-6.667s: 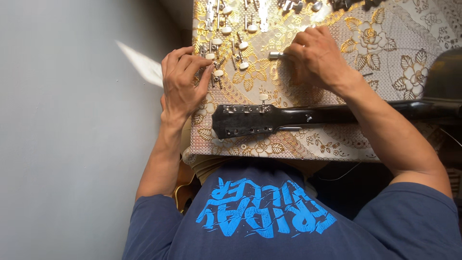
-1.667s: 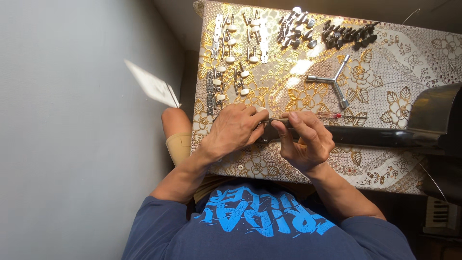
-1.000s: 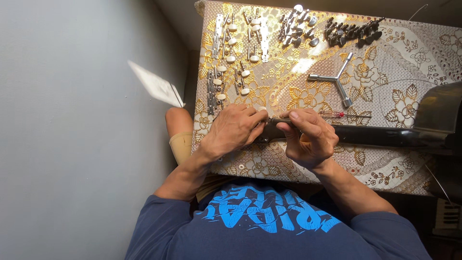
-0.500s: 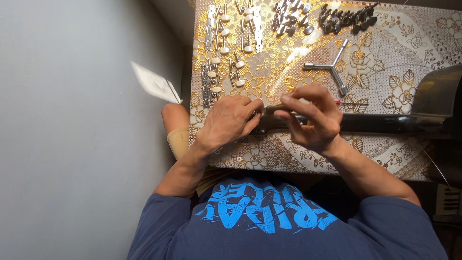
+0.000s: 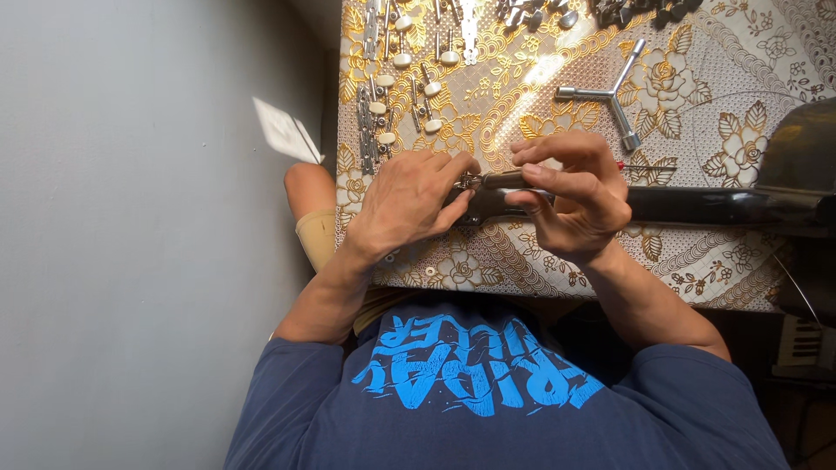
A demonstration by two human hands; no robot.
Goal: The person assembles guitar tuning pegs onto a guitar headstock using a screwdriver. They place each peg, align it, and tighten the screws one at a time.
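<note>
At the near edge of the table [image 5: 714,287], I'm looking straight down on both hands meeting over the guitar headstock [image 5: 488,204]. The black headstock lies flat on the gold floral tablecloth [image 5: 697,78], and its neck [image 5: 697,207] runs off to the right toward the dark guitar body [image 5: 801,157] at the frame's edge.

Left hand [image 5: 405,204] now: palm down over the end of the headstock, fingers curled, thumb and forefinger pinched on a small metal part [image 5: 468,181] right at the headstock's upper edge. That grip is narrow, closed on the part, though I can't make out exactly what the piece is under the fingertips.

Right hand [image 5: 570,200]: fingers arched, grip closed around a slim screwdriver [image 5: 509,179] with a dark grey handle, held level and pointed left so its tip meets that same metal part. The two hands are nearly touching there.

Just beyond the right hand I see a thin red-tipped pin or wire [image 5: 640,166] lying on the cloth. Further up, a three-way socket wrench [image 5: 614,91] rests well apart from the hands. Up to the left, rows of tuning machines with pale buttons [image 5: 409,78] are laid out on the cloth, with more metal hardware [image 5: 531,13] along the top edge. Left of the table, a white slip of paper [image 5: 283,130] lies on the grey floor [image 5: 131,261], beside the person's knee [image 5: 305,187].
</note>
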